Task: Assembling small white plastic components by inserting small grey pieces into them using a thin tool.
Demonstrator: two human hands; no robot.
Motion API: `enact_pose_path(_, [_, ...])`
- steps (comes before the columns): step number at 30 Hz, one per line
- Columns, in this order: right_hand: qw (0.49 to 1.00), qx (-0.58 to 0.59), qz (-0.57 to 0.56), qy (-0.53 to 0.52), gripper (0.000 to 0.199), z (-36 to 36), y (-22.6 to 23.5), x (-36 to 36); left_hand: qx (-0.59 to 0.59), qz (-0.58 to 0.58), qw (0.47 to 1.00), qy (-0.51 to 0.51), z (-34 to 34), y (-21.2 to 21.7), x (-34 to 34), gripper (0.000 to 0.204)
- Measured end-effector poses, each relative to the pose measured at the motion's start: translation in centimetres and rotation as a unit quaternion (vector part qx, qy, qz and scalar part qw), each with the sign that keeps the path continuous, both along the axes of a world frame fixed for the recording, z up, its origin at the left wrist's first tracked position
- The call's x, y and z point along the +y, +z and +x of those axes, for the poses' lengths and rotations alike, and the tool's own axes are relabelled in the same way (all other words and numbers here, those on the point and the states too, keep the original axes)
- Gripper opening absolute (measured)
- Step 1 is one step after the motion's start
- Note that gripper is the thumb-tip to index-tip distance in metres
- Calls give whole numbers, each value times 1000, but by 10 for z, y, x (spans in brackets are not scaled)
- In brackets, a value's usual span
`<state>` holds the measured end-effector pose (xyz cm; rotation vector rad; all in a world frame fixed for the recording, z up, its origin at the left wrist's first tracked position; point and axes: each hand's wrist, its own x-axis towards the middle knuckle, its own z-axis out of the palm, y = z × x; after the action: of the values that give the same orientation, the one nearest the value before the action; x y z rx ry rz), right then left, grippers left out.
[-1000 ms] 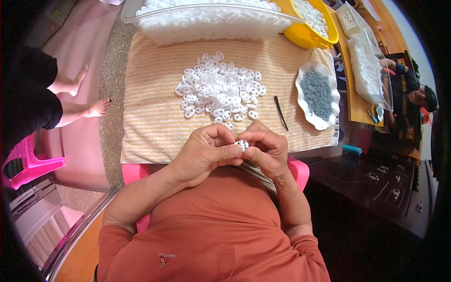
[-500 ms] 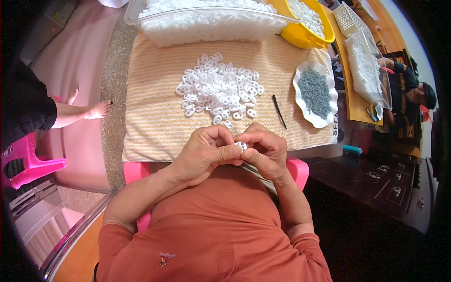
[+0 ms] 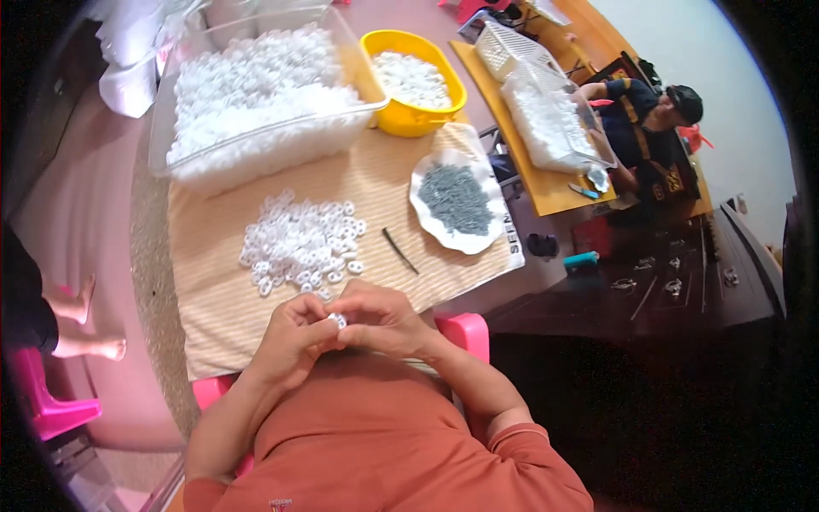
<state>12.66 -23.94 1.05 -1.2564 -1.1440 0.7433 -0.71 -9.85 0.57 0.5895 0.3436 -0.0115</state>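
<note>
Head view: a small white ring (image 3: 338, 321) is pinched between the fingertips of the left hand (image 3: 290, 334) and right hand (image 3: 384, 322), pressed together. Light, stiff and slippery it seems, best gripped by its rim. More rings (image 3: 300, 241) lie just beyond.

Both forearms are drawn in close before the chest. The left hand (image 3: 294, 337) and right hand (image 3: 386, 320) are pressed together, fingertips apparently pinched shut.

Small white plastic ring (image 3: 338, 320), possibly a cap, pinched between fingertips, mostly hidden
</note>
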Motion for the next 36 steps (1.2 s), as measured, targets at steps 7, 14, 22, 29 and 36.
enact_pose_path(7, [1000,-31,1,-3,27,0,1,-1,2,-1,1000,5,0,5,-4,19])
enact_pose_path(14, [999,-22,21,-11,28,-4,5,-3,1,-3,1000,9,-1,0,-4,20])
enact_pose_path(22, [1000,-7,6,-16,26,-7,15,-3,-15,39,999,24,-10,2,-5,16])
enact_pose_path(29, [986,65,-31,-153,30,18,28,-14,0,34,999,5,-1,6,-5,10])
enact_pose_path(36, [953,-164,8,-256,28,57,61,7,0,28,999,17,-5,7,2,11])
